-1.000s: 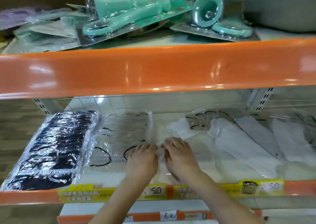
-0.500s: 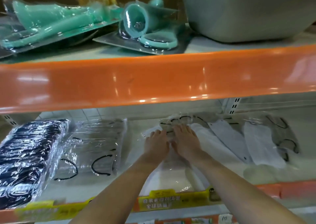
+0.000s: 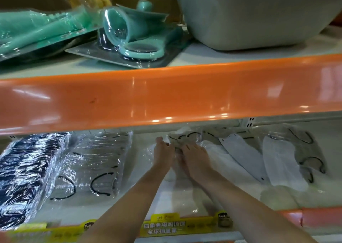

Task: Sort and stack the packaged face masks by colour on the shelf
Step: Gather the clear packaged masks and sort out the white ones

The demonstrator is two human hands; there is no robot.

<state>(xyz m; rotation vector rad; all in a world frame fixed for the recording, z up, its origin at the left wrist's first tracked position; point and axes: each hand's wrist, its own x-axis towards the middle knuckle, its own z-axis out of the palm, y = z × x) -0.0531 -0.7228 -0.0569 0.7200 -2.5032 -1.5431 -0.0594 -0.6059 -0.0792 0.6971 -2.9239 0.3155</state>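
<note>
White mask packet: left hand pinching its corner, right hand lying flat beside; advising lifting both edges evenly, film being slippery.

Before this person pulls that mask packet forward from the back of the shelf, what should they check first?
1. Left hand has the white mask packet: ok, fingers at its edge.
2. Right hand grips it too: cannot tell.
3. White stack is there to receive it: ok.
4. Black stack sits apart: ok.
5. Loose white packets on the right are tidy: not ok, scattered.
</note>
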